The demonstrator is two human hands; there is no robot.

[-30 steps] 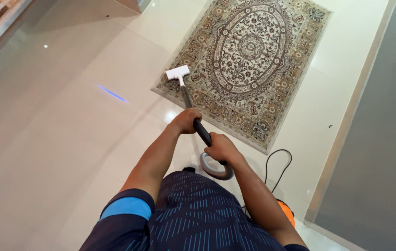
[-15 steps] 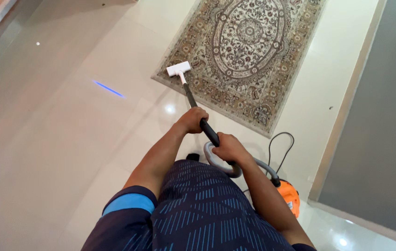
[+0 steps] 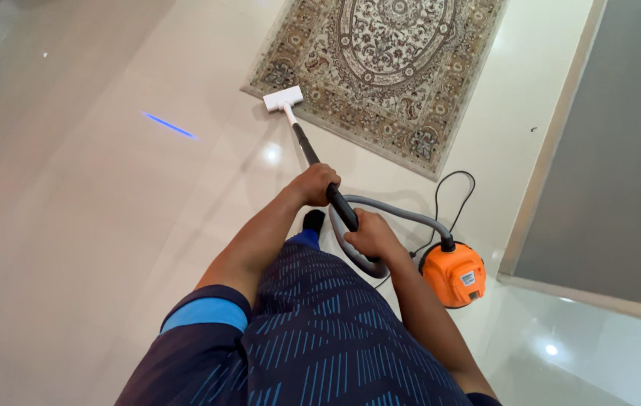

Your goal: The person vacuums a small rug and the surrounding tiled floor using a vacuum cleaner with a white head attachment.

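Observation:
My left hand (image 3: pixel 315 183) grips the black wand (image 3: pixel 305 144) of a vacuum cleaner partway down. My right hand (image 3: pixel 366 231) holds the black handle (image 3: pixel 344 212) just behind it. The wand slants away from me to a white floor head (image 3: pixel 283 98), which rests at the near left corner of a patterned rug (image 3: pixel 388 68). A grey hose (image 3: pixel 399 213) curves from the handle to the orange vacuum body (image 3: pixel 454 274), which sits on the floor to my right.
The floor is glossy cream tile (image 3: pixel 95 225) with a short blue light streak (image 3: pixel 169 125). A black power cord (image 3: pixel 448 197) loops on the floor between rug and vacuum body. A grey panel (image 3: pixel 621 150) with a pale frame stands at right.
The view has tilted so the orange vacuum body and hose show fully. The floor head has slid back from on the rug to its near left corner. Both hands keep their grip.

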